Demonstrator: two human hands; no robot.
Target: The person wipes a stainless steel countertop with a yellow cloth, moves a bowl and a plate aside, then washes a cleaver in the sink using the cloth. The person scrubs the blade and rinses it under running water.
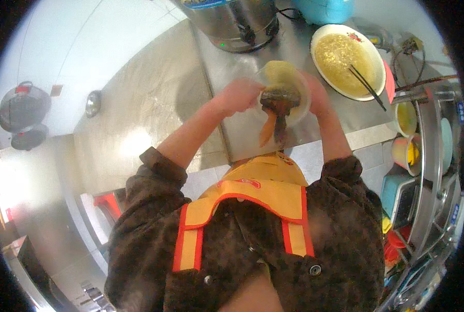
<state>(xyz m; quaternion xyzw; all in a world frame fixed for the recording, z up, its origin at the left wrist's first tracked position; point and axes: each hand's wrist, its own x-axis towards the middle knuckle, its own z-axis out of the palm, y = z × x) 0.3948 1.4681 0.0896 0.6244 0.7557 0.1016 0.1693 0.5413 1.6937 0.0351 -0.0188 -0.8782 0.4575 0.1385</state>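
Note:
In the head view, a translucent round tub [303, 111] is held between my two hands above the steel counter. My left hand [239, 95] grips its left side, and my right hand [317, 93] clasps its right side, fingers partly hidden behind the wall. Yellowish matter [278, 72] shows at the tub's far end. A dark, brush-like utensil [280, 96] and an orange-brown handle [269, 128] appear at the tub; motion blur hides their exact form. Right of my right hand stands a large white enamel basin [378, 70] of yellow liquid, with dark chopsticks [366, 85] resting across its rim.
A steel electric boiler [236, 29] with taps and a green light stands at the back. Behind the basin is a blue container [325, 9]. A metal rack [430, 156] with tubs borders the right side. Pans [23, 107] and a ladle [93, 103] hang on the left wall.

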